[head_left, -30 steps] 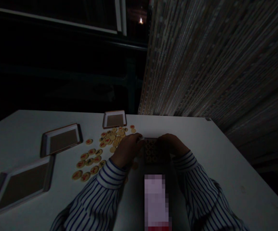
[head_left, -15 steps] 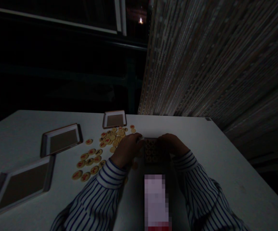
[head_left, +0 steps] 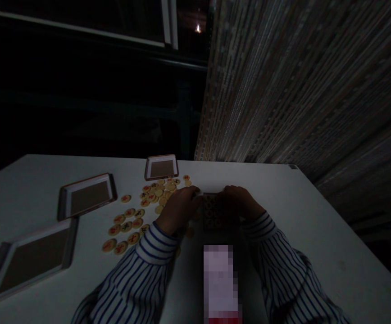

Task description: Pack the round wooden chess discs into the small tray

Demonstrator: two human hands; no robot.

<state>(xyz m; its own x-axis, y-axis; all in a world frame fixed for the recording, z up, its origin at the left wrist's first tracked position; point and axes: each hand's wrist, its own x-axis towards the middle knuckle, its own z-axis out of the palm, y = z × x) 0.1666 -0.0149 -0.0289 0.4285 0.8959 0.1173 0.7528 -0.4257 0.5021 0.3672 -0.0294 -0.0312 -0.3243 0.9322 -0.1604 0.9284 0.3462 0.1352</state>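
Note:
A small dark box [head_left: 211,228] lies on the table between my hands, with rows of round xiangqi pieces [head_left: 209,213] inside. My left hand [head_left: 181,206] is closed at its far left corner, thumb and forefinger pinched near a pale bit at the rim. Over the far right corner curls my right hand [head_left: 238,201], whose fingers are in deep shadow and cover part of the pieces. Left of my left hand, loose xiangqi pieces [head_left: 126,226] are spread out, red and black characters showing on many. Behind them is a heap of more pieces [head_left: 158,192], some blank side up.
Three shallow trays or lids with brown insides stand on the white table [head_left: 317,252]: one at the near left [head_left: 35,261], one farther back [head_left: 87,198], one at the far edge [head_left: 161,167]. A string curtain [head_left: 266,90] hangs behind the table. The room is dark.
My right hand has shifted slightly left along the box's far edge. My left hand stays at its corner, and the loose pieces have not moved.

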